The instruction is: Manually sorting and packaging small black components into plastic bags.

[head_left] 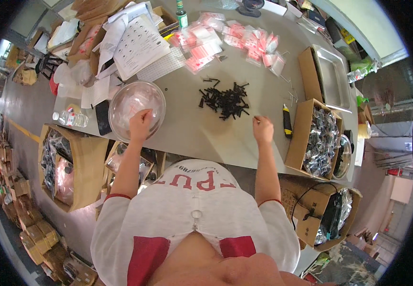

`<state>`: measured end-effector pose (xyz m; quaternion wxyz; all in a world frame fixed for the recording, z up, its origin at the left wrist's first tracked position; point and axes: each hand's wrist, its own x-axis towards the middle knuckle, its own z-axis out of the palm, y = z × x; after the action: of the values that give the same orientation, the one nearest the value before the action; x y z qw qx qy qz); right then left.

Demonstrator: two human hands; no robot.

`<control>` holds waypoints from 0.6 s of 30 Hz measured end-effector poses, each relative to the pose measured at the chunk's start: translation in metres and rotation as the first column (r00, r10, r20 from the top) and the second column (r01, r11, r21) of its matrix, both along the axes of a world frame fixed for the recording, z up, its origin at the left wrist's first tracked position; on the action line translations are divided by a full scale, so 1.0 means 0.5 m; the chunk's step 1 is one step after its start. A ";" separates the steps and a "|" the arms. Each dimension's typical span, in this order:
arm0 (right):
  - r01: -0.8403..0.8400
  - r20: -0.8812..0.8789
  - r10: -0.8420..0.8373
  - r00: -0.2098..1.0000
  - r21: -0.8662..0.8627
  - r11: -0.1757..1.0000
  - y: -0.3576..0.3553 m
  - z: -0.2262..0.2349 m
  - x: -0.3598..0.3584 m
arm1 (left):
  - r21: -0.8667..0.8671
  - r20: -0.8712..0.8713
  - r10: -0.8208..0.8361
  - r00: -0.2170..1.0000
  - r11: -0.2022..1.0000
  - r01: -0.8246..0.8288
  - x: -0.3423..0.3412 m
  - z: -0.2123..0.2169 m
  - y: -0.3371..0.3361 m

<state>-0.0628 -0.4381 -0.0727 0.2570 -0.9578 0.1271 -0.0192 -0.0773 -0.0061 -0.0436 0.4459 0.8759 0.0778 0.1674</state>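
Observation:
My left hand [140,124] hovers over a clear round bowl [120,102] on the grey table, fingers curled as if pinching something small; what it holds cannot be made out. My right hand [263,128] rests on the table just right of a pile of black screws [225,99], fingers curled, with a small item possibly pinched at the tips. Small pink and clear plastic bags [235,40] lie spread beyond the screws.
A cardboard box of shiny packets [318,140] and a yellow-black tool [287,121] sit to the right, with a metal tray [333,78] behind them. Papers [137,45], a green bottle [181,14] and a phone [103,117] are at the left. More boxes [66,164] stand below the table edge.

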 end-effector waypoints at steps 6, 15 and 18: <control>0.074 -0.122 -0.094 0.988 -0.158 0.985 0.104 -0.024 0.069 | -0.175 -0.321 -0.056 0.946 0.985 -0.001 -0.013 0.026 0.000; -0.005 -0.389 -0.151 0.909 -0.373 0.928 0.135 0.012 0.082 | -0.708 -0.246 -0.425 0.871 0.692 0.137 -0.035 0.033 -0.060; -0.054 -0.396 -0.138 0.908 -0.437 0.898 0.127 -0.004 0.079 | -0.740 -0.228 -0.564 0.793 0.631 0.235 -0.033 0.043 -0.070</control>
<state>-0.0231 -0.3746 -0.0747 0.0014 -0.9694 0.1924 0.1523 -0.0939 -0.0409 -0.0222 0.7293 0.6590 0.0294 -0.1817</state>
